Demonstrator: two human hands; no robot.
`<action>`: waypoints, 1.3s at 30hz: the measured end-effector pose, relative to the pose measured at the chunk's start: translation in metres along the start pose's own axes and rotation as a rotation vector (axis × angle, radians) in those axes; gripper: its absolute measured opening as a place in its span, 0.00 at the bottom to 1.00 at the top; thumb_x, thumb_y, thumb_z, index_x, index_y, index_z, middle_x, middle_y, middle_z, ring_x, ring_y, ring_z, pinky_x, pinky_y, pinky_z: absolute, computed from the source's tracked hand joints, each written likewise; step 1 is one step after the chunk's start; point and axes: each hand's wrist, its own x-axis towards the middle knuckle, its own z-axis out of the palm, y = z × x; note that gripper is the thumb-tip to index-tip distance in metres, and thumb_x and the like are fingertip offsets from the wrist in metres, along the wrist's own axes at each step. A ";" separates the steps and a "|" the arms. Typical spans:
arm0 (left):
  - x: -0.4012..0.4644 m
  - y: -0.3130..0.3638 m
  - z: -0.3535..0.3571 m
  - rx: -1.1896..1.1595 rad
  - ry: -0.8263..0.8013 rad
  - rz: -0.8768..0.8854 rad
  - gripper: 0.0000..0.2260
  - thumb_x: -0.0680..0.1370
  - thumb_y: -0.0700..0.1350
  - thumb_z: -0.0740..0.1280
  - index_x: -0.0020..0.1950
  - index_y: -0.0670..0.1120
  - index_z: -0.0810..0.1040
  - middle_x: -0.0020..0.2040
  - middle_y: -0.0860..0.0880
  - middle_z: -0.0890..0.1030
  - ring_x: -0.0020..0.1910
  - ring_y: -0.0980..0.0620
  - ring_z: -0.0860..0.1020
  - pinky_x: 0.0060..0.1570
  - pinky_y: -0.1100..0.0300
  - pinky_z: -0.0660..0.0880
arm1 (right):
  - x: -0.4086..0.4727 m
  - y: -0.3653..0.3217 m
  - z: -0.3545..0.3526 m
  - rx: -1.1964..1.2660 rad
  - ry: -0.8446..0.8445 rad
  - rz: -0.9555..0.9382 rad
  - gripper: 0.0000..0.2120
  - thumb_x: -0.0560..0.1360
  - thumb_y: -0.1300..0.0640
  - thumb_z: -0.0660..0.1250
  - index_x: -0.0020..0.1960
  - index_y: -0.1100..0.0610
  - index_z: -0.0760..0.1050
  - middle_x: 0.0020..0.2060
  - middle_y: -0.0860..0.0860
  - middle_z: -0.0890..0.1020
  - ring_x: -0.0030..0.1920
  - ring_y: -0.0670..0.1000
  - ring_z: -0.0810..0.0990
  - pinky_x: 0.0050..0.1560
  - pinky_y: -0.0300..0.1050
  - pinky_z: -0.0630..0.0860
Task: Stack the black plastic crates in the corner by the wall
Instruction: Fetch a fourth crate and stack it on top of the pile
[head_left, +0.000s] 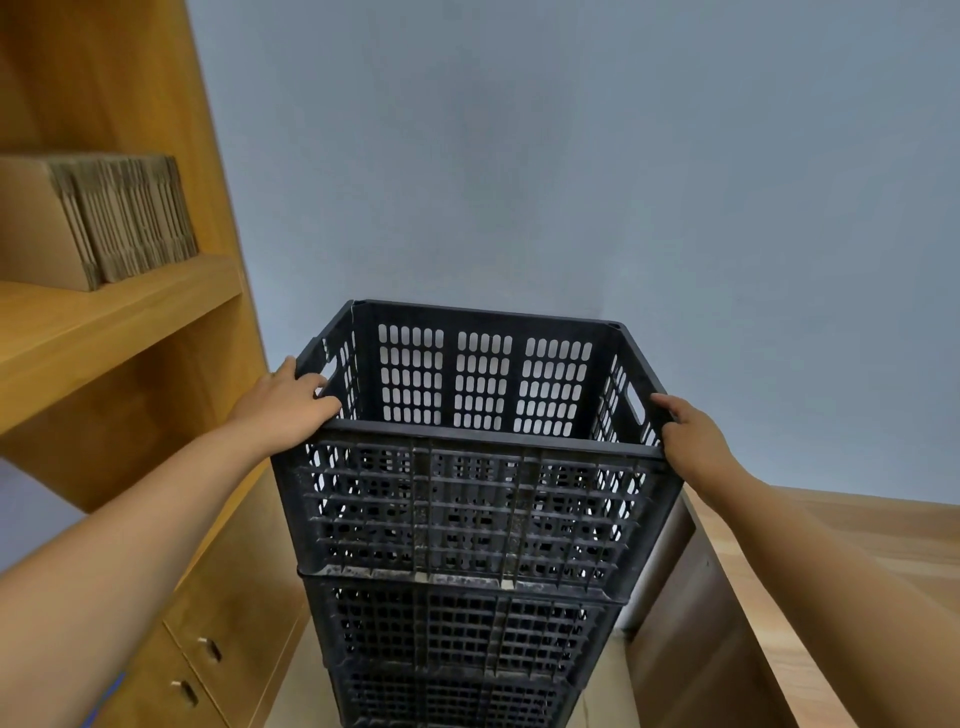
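the top crate (475, 499) sits upright on the stack, open side up, its long axis running left to right. left hand (291, 402) and right hand (693, 439) fingers are curled over its side rims.

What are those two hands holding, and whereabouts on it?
The top black crate of the stack: left hand grips its left rim by the handle slot, right hand its right rim.

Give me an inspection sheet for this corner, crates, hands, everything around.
Surface: floor under the stack, little of it visible.
Job's things: top crate sits on a stack of black crates by the wall.
Clutter: flattened cardboard on the shelf.
Hands: left hand and right hand grip the top crate's side rims.
Cables: nothing seen.
Surroundings: wooden cabinet left, desk right.
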 end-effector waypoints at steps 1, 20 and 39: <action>0.001 0.000 0.000 -0.001 -0.001 -0.002 0.22 0.79 0.55 0.57 0.72 0.51 0.66 0.74 0.44 0.60 0.72 0.43 0.61 0.60 0.50 0.67 | 0.001 0.000 0.001 -0.038 -0.004 -0.011 0.25 0.77 0.69 0.49 0.72 0.56 0.63 0.67 0.59 0.71 0.58 0.57 0.73 0.56 0.47 0.71; 0.017 0.019 0.015 0.253 -0.074 0.457 0.44 0.66 0.72 0.31 0.74 0.54 0.62 0.76 0.53 0.61 0.77 0.53 0.47 0.74 0.46 0.41 | 0.003 -0.020 0.008 -0.749 -0.173 -0.208 0.33 0.76 0.34 0.43 0.77 0.49 0.46 0.77 0.52 0.55 0.76 0.55 0.46 0.71 0.57 0.57; 0.020 0.009 0.014 0.222 -0.186 0.506 0.27 0.78 0.63 0.40 0.73 0.59 0.63 0.75 0.56 0.64 0.77 0.54 0.51 0.74 0.49 0.41 | -0.001 -0.021 0.014 -0.730 -0.144 -0.189 0.33 0.76 0.33 0.41 0.77 0.47 0.52 0.76 0.51 0.58 0.77 0.54 0.48 0.73 0.55 0.50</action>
